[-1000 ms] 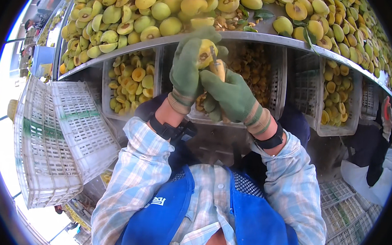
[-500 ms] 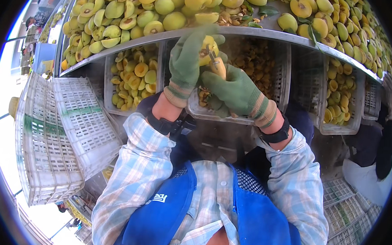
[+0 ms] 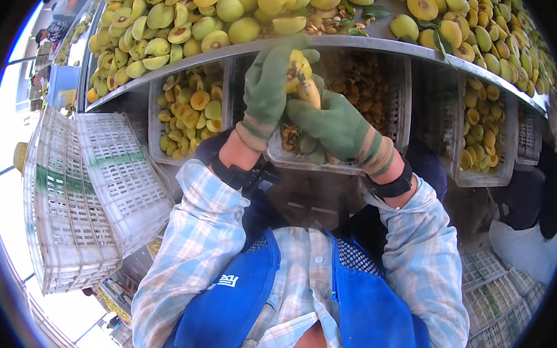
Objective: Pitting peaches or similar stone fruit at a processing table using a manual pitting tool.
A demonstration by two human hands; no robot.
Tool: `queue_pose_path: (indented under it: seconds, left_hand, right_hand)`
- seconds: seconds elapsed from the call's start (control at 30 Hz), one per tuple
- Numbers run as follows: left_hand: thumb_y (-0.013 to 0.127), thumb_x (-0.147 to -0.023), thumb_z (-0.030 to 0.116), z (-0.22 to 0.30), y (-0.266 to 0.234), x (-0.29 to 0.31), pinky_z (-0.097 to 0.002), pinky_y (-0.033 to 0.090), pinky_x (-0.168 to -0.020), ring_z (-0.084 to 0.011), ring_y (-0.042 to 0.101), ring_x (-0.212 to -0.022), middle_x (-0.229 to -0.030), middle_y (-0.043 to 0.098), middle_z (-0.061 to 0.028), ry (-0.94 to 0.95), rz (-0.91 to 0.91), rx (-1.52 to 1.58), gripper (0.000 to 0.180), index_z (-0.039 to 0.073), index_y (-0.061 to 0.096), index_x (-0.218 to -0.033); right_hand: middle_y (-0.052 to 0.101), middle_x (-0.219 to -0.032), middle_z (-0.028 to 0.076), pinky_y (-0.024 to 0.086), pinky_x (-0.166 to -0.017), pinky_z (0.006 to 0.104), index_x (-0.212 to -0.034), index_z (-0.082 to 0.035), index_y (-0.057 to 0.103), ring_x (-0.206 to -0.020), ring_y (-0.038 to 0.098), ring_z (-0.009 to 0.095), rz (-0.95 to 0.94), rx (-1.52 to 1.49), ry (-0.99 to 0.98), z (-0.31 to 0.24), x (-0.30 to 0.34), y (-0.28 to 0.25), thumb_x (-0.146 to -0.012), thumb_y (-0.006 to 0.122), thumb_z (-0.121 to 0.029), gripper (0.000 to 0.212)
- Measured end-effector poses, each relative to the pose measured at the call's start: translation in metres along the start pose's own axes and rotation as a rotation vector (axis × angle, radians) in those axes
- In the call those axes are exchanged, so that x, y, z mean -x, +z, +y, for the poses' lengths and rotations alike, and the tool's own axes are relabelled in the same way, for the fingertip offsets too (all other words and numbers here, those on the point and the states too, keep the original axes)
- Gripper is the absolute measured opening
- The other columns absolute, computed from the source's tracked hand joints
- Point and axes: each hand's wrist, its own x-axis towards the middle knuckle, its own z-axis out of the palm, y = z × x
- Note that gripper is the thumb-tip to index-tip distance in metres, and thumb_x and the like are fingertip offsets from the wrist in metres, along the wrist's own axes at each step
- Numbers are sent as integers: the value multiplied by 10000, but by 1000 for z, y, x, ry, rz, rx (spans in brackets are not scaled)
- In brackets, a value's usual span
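My left hand [image 3: 262,83], in a green glove with a striped cuff, is closed around a yellow-green stone fruit [image 3: 297,64] just over the metal table's front edge. My right hand [image 3: 333,121], gloved alike, grips the light wooden handle of a small pitting tool [image 3: 311,96]. The tool's metal end meets the fruit's cut side; most of that end is hidden. Under my hands stands a crate [image 3: 279,156] holding brownish-yellow fruit pieces and pits.
Cut fruit [image 3: 163,29] is heaped on the metal table [image 3: 365,46]. Crates of fruit halves stand under it, left [image 3: 194,111] and right [image 3: 482,136]. White plastic crates [image 3: 123,173] lean at my left. Another person's hand [image 3: 555,121] shows at the far right.
The pitting tool has turned slightly in my right hand, and less of its metal end shows against the fruit. At the far right, the other person's arm has shifted.
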Motion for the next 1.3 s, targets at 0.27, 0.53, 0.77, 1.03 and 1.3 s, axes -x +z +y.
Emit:
queue_pose_path:
  seconds: [0.27, 0.53, 0.77, 1.03, 1.3]
  left_hand:
    - [392, -1000, 338, -13, 9, 2, -344, 562, -734, -240, 659, -847, -1146, 618, -164, 356, 17, -171, 463, 2, 479, -1306]
    - [436, -965, 240, -1, 3, -4, -297, 557, -642, -198, 666, -732, -1029, 661, -167, 79, 16, -81, 356, 2, 580, -1188]
    - [441, -971, 277, -5, 7, 0, -301, 569, -659, -202, 669, -770, -1053, 652, -176, 141, 43, -76, 393, -12, 568, -1206]
    - [533, -943, 359, -1, -3, -10, -329, 572, -690, -235, 665, -848, -1128, 617, -188, -141, -192, 336, 476, -34, 558, -1212]
    - [527, -930, 263, 0, 12, -3, -317, 565, -696, -202, 668, -765, -972, 670, -166, 53, 80, 16, 372, -41, 613, -1125]
  right_hand:
    - [585, -701, 7, 457, -523, 238, -936, -5, 605, -581, 545, 63, -22, -31, 21, -7, 5, 2, -896, 593, -281, 279]
    - [586, -704, 20, 455, -493, 250, -941, -8, 597, -554, 544, 76, 48, 80, 6, -4, 2, -1, -890, 599, -285, 281]
    - [581, -660, 40, 461, -489, 259, -933, 6, 590, -545, 563, 100, -5, 123, -2, -4, 1, -2, -885, 589, -311, 320]
    - [595, -669, 60, 476, -519, 280, -926, 23, 580, -557, 579, 118, 203, 306, -245, 34, -20, -1, -877, 594, -325, 351]
    - [588, -626, 66, 415, -362, 262, -966, 18, 578, -417, 543, 137, -81, -77, 95, 0, 2, -6, -884, 586, -314, 342]
